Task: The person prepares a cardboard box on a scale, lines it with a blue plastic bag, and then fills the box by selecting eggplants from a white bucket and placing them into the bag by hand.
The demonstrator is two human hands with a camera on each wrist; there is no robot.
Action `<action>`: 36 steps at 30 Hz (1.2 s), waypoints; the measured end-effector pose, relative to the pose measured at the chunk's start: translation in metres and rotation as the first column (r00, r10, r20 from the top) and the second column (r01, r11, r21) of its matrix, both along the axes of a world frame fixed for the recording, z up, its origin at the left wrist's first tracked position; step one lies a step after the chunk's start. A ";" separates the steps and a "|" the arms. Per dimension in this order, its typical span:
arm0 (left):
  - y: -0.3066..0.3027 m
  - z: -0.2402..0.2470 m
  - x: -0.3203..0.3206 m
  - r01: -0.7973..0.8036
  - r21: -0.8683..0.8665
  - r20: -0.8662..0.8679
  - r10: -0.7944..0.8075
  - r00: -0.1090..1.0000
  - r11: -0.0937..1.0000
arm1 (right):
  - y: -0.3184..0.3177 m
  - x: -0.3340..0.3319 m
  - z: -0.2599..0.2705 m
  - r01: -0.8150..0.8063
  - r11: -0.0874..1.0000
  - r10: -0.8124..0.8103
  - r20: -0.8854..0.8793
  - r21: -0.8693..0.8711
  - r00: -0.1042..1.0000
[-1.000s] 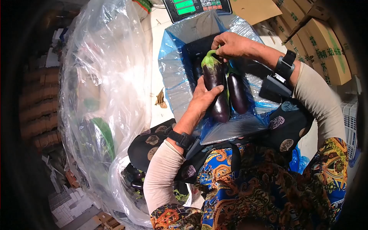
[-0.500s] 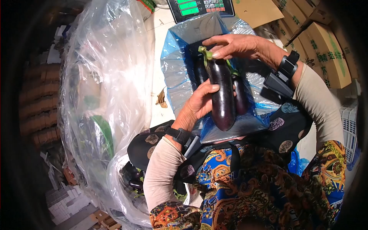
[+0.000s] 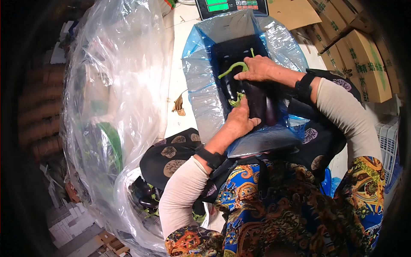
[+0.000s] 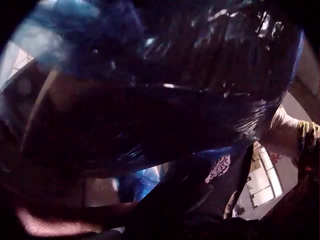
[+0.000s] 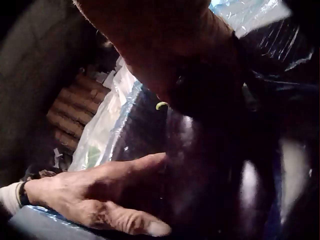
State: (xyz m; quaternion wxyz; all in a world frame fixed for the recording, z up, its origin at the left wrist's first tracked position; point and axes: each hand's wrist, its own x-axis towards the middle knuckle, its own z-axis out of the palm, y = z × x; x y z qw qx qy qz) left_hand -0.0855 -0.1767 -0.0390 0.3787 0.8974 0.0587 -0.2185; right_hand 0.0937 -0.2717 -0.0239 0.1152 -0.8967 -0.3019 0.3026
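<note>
In the head view the right hand grips an eggplant at its curved green stem, the dark body lying low in the blue-lined box. Beside it, the left hand rests with straight fingers over the eggplants, its index finger by another green cap and its thumb spread to the right. From the right wrist view, the left hand lies with its thumb and a finger against a dark eggplant, under the shadowed right hand. Blue film fills most of the left wrist view; no left fingers show there.
A scale stands behind the box, whose blue liner spreads over its sides. Cartons are stacked at the right. Clear plastic sheeting covers produce on the left, and more eggplants lie in a bag by the left knee.
The eggplant held up between both hands has gone down among the others in the box. The left hand has moved right and uncurled from it; the right hand has moved down, still at a stem.
</note>
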 end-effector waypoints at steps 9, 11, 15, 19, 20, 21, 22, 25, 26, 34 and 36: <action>-0.009 -0.003 -0.004 0.008 0.157 -0.040 -0.001 0.999 0.988 | -0.001 0.008 -0.028 -0.080 0.996 0.075 -0.109 -0.048 0.991; -0.009 -0.004 -0.003 0.034 0.196 -0.048 -0.025 0.999 0.980 | 0.002 0.006 -0.025 -0.012 0.995 -0.004 -0.152 -0.103 0.988; -0.010 -0.005 -0.004 0.059 0.220 -0.057 -0.048 0.997 0.974 | 0.003 -0.002 -0.024 -0.024 0.992 0.015 -0.078 -0.126 0.997; -0.013 -0.007 -0.006 0.088 0.278 -0.060 -0.074 0.995 0.957 | 0.005 -0.008 -0.020 -0.037 0.991 0.033 -0.031 -0.133 0.999; -0.013 -0.006 -0.005 0.104 0.292 -0.081 -0.083 0.993 0.951 | 0.004 -0.008 -0.022 -0.038 0.991 0.033 -0.044 -0.125 0.999; -0.012 -0.006 -0.003 0.141 0.310 -0.088 -0.119 0.989 0.940 | 0.003 -0.009 -0.023 -0.040 0.992 0.033 -0.062 -0.120 0.998; -0.011 -0.008 -0.002 0.179 0.326 -0.100 -0.154 0.983 0.928 | 0.000 -0.010 -0.025 -0.077 0.993 0.076 -0.022 -0.085 0.997; -0.005 0.026 0.005 0.187 0.323 0.009 -0.201 0.980 0.928 | -0.008 -0.012 -0.025 -0.079 0.996 0.080 0.024 -0.049 0.997; -0.001 0.050 0.008 0.178 0.316 0.072 -0.210 0.975 0.932 | -0.009 -0.015 -0.032 -0.057 0.998 0.059 0.065 -0.029 0.996; 0.050 0.164 0.001 -0.104 -0.274 0.294 0.186 0.938 0.956 | -0.017 0.002 -0.014 -0.041 0.996 0.045 -0.044 0.084 0.998; 0.050 0.185 -0.004 -0.211 -0.455 0.172 0.317 0.933 0.865 | -0.013 -0.007 -0.033 -0.080 0.990 0.082 -0.008 0.116 0.997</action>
